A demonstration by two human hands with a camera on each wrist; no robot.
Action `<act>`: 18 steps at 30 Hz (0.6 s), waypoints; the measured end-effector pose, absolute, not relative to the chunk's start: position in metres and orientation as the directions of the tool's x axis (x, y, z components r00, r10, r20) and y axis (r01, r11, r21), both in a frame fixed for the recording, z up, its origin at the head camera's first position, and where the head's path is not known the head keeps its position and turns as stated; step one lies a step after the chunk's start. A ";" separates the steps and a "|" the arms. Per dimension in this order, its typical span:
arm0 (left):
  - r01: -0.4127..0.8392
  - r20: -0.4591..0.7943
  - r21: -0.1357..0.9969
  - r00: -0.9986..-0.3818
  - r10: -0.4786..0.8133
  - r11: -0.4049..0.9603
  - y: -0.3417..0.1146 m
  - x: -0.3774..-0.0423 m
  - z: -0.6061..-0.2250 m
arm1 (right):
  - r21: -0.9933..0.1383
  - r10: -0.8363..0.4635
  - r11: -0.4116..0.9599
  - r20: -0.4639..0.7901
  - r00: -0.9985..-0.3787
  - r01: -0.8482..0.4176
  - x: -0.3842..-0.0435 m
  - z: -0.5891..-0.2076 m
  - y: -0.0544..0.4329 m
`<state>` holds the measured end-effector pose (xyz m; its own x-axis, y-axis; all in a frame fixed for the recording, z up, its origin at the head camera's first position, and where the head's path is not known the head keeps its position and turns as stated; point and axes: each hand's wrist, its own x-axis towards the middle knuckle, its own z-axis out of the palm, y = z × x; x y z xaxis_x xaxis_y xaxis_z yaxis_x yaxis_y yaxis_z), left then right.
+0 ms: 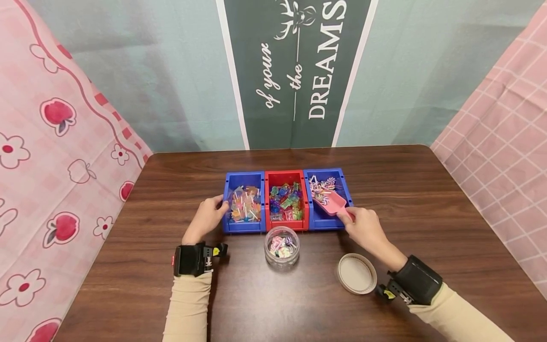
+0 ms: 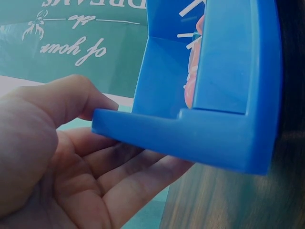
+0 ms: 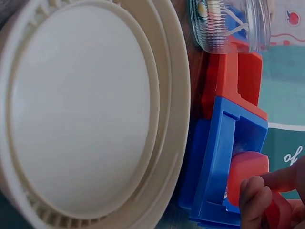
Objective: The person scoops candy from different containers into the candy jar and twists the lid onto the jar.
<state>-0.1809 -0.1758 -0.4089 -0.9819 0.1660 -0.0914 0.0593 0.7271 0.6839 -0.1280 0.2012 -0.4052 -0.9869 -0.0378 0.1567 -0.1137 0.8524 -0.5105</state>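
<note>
My right hand (image 1: 364,228) grips the handle of a pink scoop (image 1: 333,203), which dips into the right blue bin (image 1: 326,222) among swirl lollipop charms (image 1: 317,185). In the right wrist view, fingers and thumb pinch the scoop's handle (image 3: 279,210). My left hand (image 1: 206,217) holds the side wall of the left blue bin (image 1: 243,227), thumb on the rim and fingers beneath in the left wrist view. That bin contains small translucent charms on sticks (image 1: 247,204). A red bin (image 1: 286,175) with colourful wrapped-candy charms (image 1: 287,202) stands between the two.
A clear jar (image 1: 273,261) with several swirl charms inside stands in front of the red bin. Its round cream lid (image 1: 357,274) lies on the brown table (image 1: 265,313) by my right forearm. Hanging cloths (image 1: 171,95) surround the table's back and sides.
</note>
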 end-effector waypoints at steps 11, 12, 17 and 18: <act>0.072 -0.077 0.680 -0.983 0.168 0.730 -0.176 -0.182 -0.410 | -0.566 -0.038 0.818 0.123 -0.992 -0.102 -0.125 -0.405 0.206; 0.071 -0.078 0.680 -0.983 0.167 0.729 -0.176 -0.182 -0.410 | -0.569 -0.037 0.816 0.122 -0.992 -0.100 -0.125 -0.405 0.206; 0.061 -0.087 0.682 -0.983 0.163 0.729 -0.176 -0.181 -0.410 | -0.575 -0.032 0.812 0.121 -0.992 -0.096 -0.125 -0.405 0.206; 0.059 -0.089 0.682 -0.982 0.164 0.729 -0.176 -0.181 -0.410 | -0.578 -0.031 0.810 0.118 -0.993 -0.094 -0.125 -0.405 0.206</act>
<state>-0.1810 -0.1761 -0.4104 -0.9825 0.1636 -0.0894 0.0593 0.7289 0.6820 -0.1246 0.2055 -0.4049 -0.9926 -0.0313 0.1176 -0.0941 0.8104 -0.5783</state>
